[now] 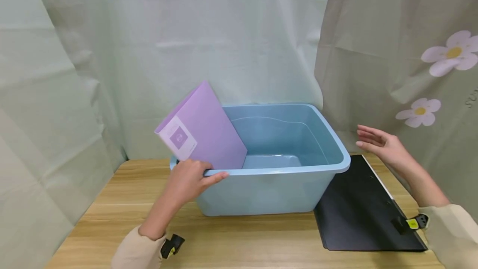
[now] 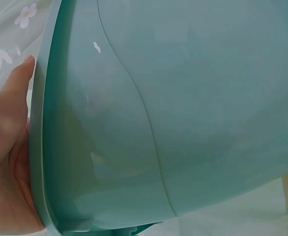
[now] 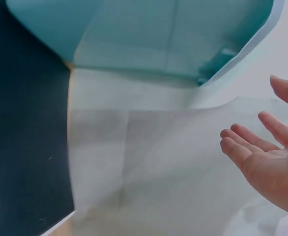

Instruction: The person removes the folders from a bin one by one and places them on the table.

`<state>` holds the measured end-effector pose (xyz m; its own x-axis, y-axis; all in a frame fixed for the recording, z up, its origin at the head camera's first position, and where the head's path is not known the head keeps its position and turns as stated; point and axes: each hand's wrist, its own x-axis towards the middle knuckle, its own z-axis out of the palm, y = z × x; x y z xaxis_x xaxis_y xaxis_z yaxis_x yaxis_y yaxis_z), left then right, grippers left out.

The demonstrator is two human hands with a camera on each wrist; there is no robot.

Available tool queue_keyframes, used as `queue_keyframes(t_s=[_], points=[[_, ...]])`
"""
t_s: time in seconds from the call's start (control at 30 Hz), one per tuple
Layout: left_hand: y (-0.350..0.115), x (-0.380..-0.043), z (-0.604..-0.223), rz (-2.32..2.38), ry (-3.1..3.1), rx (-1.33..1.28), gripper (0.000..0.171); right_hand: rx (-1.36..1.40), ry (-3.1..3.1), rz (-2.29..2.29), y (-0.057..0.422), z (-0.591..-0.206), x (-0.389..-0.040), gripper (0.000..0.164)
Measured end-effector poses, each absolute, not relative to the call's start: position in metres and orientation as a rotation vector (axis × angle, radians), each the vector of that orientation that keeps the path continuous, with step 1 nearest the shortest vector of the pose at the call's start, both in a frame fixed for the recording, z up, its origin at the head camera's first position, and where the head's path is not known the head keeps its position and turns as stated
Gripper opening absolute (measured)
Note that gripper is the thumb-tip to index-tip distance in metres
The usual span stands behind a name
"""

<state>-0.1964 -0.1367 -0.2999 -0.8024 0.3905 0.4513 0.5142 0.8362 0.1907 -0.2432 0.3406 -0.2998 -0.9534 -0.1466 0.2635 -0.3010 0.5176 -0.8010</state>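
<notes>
A light blue plastic tub (image 1: 261, 192) stands on the wooden table. Inside its left end a purple folder (image 1: 218, 136) with a white label leans at a slant, its upper part rising above the rim. My left hand (image 1: 188, 179) grips the tub's front rim near the left corner, thumb along the outside, fingers hidden behind the rim. In the left wrist view that hand (image 2: 6, 132) lies against the rim. To the right, my right hand (image 1: 386, 148) is raised in the air with spread, relaxed fingers, holding nothing. Below it a flat black folder (image 1: 358, 206) lies beside the tub.
The wooden table (image 1: 123, 211) extends to the left and in front of the tub. A pale curtain (image 1: 239, 45) hangs close behind, and a flowered one (image 1: 366, 61) hangs on the right. A white edge shows along the black folder's right side.
</notes>
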Motion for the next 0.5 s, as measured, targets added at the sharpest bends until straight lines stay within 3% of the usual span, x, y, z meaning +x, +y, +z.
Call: queue_keyframes(t_s=[0.5], points=[[-0.139, -0.196, -0.299, -0.514, -2.589, -0.672, 0.035, 0.539, -2.537, 1.441, 0.313, -0.273, -0.23, 0.051]])
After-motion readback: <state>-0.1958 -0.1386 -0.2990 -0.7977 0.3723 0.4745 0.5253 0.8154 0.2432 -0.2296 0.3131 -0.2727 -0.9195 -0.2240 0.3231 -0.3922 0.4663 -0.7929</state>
